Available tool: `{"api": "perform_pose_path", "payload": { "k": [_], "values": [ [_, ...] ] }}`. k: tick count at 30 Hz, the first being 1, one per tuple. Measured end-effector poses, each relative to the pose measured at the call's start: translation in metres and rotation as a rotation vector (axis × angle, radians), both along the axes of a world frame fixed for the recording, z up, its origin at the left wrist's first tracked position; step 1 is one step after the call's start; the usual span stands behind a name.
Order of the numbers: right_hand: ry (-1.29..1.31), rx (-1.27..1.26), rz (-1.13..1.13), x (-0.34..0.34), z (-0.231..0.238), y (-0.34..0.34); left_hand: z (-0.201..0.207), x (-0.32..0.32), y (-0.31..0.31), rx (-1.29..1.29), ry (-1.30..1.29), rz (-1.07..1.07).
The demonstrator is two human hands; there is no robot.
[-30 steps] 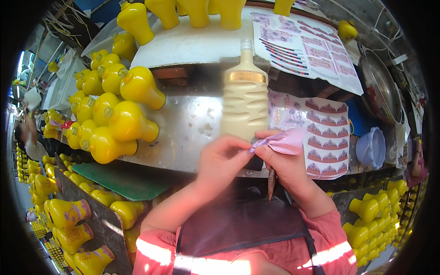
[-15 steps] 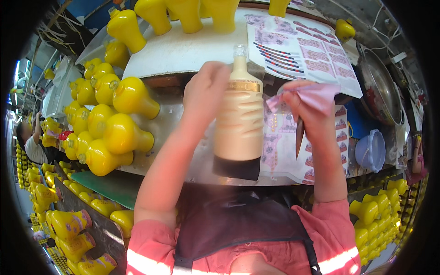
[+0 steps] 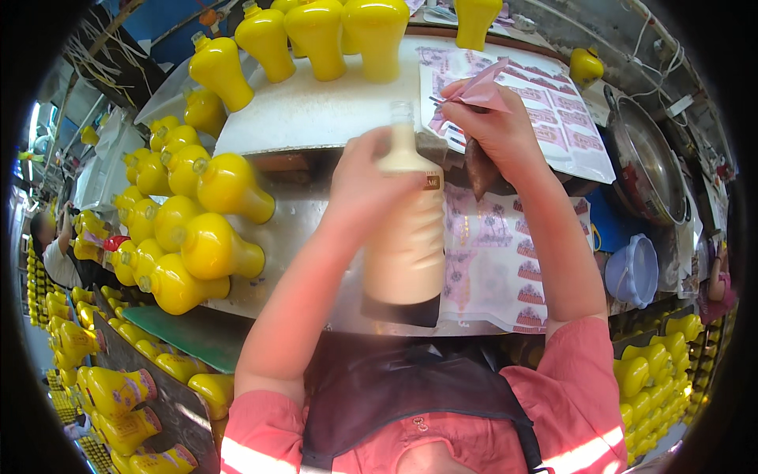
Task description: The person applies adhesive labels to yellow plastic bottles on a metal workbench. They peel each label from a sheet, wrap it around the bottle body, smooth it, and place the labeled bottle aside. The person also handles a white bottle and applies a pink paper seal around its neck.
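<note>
A cream-coloured glass bottle [image 3: 403, 257] with a clear neck, rippled sides and a dark base lies in front of me, its neck pointing away. My left hand [image 3: 365, 180] is wrapped over its shoulder, thumb across the front beside a small dark-gold label. To the right, my right hand [image 3: 505, 122] is closed with a thin pink sheet [image 3: 483, 88] sticking up from its fingers. A brown pointed flat piece [image 3: 480, 170] hangs under the same palm. Those fingers are over the left part of a printed decal sheet [image 3: 588, 154], hiding most of its dark strips.
Yellow vases crowd the left side [image 3: 229, 186] and the far edge [image 3: 324, 39] of the bench. More printed sheets [image 3: 505, 292] lie right of the bottle. A lavender bucket [image 3: 632, 272] and a large metal pan [image 3: 651, 158] stand at the right. Another person [image 3: 59, 253] is at far left.
My right hand has moved away from me and slightly left, onto the decal strips, with the pink sheet. My left hand has come down around the bottle's shoulder; the bottle's label has turned rightward.
</note>
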State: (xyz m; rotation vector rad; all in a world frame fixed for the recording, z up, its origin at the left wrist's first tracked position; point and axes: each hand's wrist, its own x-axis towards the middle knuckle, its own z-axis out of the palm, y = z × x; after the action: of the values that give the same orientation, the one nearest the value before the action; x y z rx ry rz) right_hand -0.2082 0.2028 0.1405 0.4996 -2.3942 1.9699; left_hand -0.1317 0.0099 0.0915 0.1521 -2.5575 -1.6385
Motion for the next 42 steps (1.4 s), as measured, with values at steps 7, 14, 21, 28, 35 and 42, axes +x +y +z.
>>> {"api": "perform_pose_path", "payload": {
  "k": [7,14,21,28,35,42],
  "values": [
    [0.301,-0.034,0.118,0.005,0.021,-0.005,0.032,0.020,-0.003,0.356,-0.038,-0.098],
    [0.517,-0.063,0.155,0.023,0.042,-0.005,0.044,0.040,0.002,0.275,0.092,-0.136],
    [0.514,0.138,0.360,0.029,0.057,-0.001,0.044,0.049,0.000,0.212,0.210,-0.166],
    [0.105,0.217,0.387,0.041,0.067,-0.001,0.044,0.053,-0.001,0.224,0.217,-0.170],
    [0.094,0.350,0.460,0.042,0.078,-0.002,0.044,0.053,0.000,0.260,0.167,-0.144],
    [0.011,0.360,0.513,0.031,0.072,-0.013,0.043,0.051,0.003,0.408,0.092,-0.131]
  ]
}}
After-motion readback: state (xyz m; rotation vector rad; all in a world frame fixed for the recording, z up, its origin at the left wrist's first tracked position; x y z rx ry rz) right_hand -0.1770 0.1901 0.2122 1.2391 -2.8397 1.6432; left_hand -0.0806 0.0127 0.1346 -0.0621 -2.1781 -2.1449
